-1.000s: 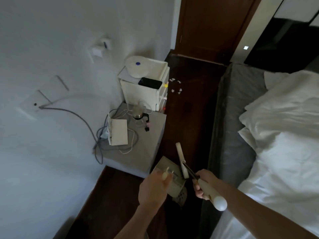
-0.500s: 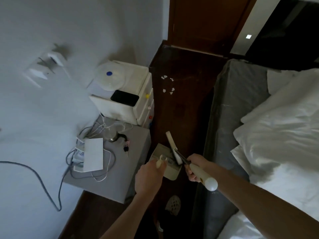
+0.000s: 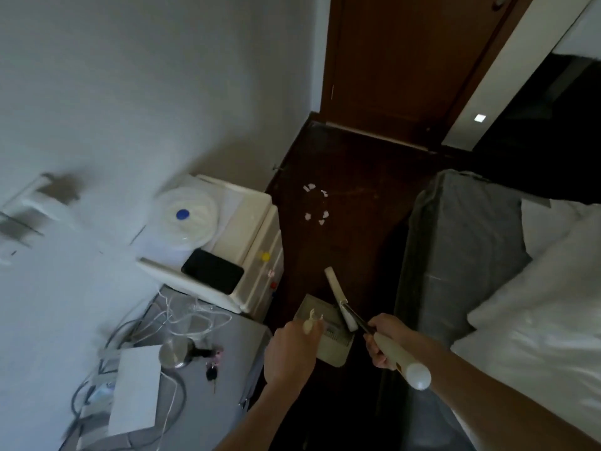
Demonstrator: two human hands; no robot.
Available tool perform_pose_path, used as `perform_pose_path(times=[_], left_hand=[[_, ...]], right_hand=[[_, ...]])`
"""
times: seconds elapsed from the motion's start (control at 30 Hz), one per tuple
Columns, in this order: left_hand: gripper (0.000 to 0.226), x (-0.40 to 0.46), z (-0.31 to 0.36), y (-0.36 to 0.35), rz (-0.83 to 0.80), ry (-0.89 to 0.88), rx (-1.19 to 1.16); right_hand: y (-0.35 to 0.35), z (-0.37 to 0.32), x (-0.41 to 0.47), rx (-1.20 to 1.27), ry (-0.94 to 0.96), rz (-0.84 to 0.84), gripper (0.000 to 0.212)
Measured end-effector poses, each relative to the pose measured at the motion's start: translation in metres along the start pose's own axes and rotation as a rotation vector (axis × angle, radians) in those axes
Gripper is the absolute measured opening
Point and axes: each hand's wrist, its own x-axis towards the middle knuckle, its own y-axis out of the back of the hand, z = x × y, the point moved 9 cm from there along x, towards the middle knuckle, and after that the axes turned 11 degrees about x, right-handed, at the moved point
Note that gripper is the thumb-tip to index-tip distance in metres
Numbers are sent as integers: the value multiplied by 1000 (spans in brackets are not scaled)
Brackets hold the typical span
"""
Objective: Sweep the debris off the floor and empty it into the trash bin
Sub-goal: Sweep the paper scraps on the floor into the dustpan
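Several white paper scraps (image 3: 314,205) lie on the dark wooden floor (image 3: 351,177) ahead, between a small drawer unit and the bed. My left hand (image 3: 289,354) is closed around the cream handle of a pale dustpan (image 3: 325,333), held above the floor in front of me. My right hand (image 3: 382,341) grips the cream handle of a hand broom (image 3: 340,299), whose white head points forward over the dustpan. The scraps lie well beyond both tools. No trash bin is in sight.
A white drawer unit (image 3: 253,255) carrying a round lid and a black phone (image 3: 213,275) stands at the left wall. Nearer is a grey stand (image 3: 208,379) with cables, keys and a white box. A bed (image 3: 487,271) flanks the right. A brown door (image 3: 390,66) closes the far end.
The view has shifted forward along the aisle and tilted; the scraps and drawer unit now sit nearer. Both hands keep the same hold on dustpan and broom.
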Motion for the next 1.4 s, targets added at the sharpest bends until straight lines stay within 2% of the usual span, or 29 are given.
perform_pose_path(times=[0.27, 0.33, 0.53, 0.6, 0.73, 1.13, 1.3, 1.4], left_hand=[[46, 98, 83, 31, 51, 11, 81], [47, 126, 98, 29, 66, 65, 64], [43, 202, 153, 39, 106, 186, 2], [43, 224, 171, 45, 131, 206, -8], [41, 261, 193, 56, 163, 232, -3], [40, 390, 217, 78, 79, 239, -2], [43, 420, 220, 86, 78, 262, 39], [44, 444, 227, 90, 95, 267, 75]], right_hand=[[-6, -137, 41, 8, 75, 27, 16], [-1, -180, 57, -34, 90, 48, 18], [2, -298, 92, -146, 19, -44, 24], [6, -332, 102, -209, 2, -15, 26], [0, -383, 118, -274, -11, -7, 27], [-43, -520, 167, -254, 37, 115, 20], [-57, -561, 197, -356, 5, 161, 40], [-67, -594, 222, -475, 13, 173, 41]])
